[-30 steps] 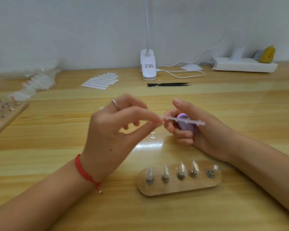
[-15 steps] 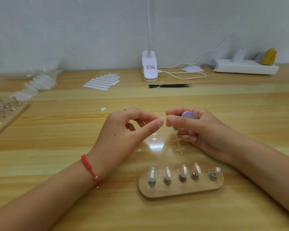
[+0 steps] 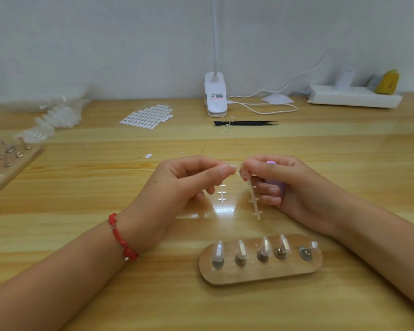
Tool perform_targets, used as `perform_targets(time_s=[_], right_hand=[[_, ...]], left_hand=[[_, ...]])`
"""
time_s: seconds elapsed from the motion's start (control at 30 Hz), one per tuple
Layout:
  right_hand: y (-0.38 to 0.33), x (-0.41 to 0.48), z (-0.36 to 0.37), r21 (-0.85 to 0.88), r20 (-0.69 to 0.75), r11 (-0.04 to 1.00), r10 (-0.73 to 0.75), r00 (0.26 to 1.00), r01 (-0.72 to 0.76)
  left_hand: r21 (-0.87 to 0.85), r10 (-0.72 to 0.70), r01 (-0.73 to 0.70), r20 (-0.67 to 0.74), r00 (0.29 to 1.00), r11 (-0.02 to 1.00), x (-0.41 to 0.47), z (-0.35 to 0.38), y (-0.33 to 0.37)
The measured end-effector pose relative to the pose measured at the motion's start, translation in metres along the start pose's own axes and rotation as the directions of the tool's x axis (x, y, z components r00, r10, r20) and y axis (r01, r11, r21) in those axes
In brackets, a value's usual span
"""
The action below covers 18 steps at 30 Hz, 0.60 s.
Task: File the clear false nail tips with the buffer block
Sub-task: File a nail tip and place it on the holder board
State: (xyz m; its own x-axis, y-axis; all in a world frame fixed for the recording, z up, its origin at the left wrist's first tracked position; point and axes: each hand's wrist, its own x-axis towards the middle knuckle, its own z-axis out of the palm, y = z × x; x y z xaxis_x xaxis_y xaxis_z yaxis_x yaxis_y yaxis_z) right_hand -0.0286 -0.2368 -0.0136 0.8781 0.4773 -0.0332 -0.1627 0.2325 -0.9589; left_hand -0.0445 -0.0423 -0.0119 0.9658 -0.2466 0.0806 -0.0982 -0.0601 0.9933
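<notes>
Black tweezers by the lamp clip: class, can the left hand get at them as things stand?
Probably yes, once freed: the left hand pinches a clear nail tip and must drop it first. Bare table lies between it and the black tweezers.

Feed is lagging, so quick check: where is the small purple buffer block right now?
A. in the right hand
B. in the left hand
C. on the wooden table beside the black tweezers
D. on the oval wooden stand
A: the small purple buffer block shows between the curled fingers of the right hand, which also pinches the clear plastic strip; the left hand pinches only a clear nail tip.
</notes>
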Motion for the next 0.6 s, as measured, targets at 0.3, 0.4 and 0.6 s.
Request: perform_targets(time_s=[0.3,0.4,0.6], right_hand=[[-0.0031,-0.0020,0.0029,-0.131,0.075,0.991,0.043,0.996,-0.033],[-0.0010,-0.0005,0.0033,-0.074,0.007,0.997,0.027,1.000,-0.026],[0.0033,0.0012,0.0052,-0.098,-0.104,0.995,-0.020,0.994,0.010]], left_hand=[[0.041,-0.007,0.005,0.070,0.998,0.999,-0.0023,0.0005,0.0017],[0.015,0.020,-0.020,-0.020,1.000,1.000,-0.0021,0.0011,0.0007],[0.212,0.314,-0.270,-0.216,0.924,0.939,-0.0042,0.0055,0.0011]])
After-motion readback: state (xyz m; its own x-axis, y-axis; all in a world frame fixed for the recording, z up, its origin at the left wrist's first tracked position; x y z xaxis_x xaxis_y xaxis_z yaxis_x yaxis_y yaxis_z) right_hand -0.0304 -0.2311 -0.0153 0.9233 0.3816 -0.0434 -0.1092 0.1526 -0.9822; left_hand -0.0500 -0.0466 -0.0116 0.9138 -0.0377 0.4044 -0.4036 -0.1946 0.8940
